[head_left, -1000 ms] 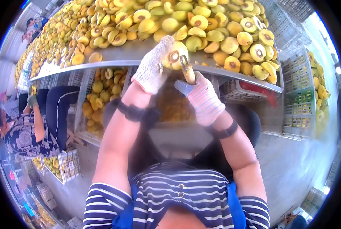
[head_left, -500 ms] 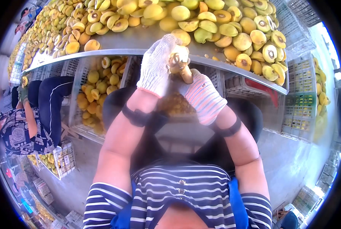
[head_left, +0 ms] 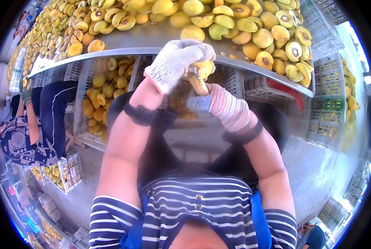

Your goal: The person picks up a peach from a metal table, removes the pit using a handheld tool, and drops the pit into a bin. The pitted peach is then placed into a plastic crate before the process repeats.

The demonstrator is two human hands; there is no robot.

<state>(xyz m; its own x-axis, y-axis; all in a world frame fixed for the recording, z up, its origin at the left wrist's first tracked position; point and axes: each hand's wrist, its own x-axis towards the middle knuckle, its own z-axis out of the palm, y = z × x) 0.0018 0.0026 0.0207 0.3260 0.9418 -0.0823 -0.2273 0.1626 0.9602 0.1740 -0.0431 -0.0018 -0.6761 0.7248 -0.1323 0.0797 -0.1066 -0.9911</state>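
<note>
My left hand (head_left: 179, 60), in a white knit glove, is closed around a yellow peach half (head_left: 205, 68) just in front of the table edge. Wrapped round a tan wooden-handled tool (head_left: 199, 86) is my right hand (head_left: 229, 107), in a striped glove. The tool's upper end meets the peach; the glove and fruit hide its tip, so its exact shape cannot be made out. Beyond my hands, halved yellow peaches (head_left: 262, 38) lie heaped on the metal table (head_left: 140, 41).
Under the table stands a crate of peaches (head_left: 106, 91) at left, and a crate with a red piece (head_left: 285, 88) at right. Stacked crates (head_left: 324, 120) stand farther right. A co-worker (head_left: 25, 137) sits at left, near another peach-filled crate (head_left: 71, 170).
Both hands have shifted slightly right with the peach and tool. My left hand has turned over the peach, so its cut face shows less. My right hand has moved a little lower.
</note>
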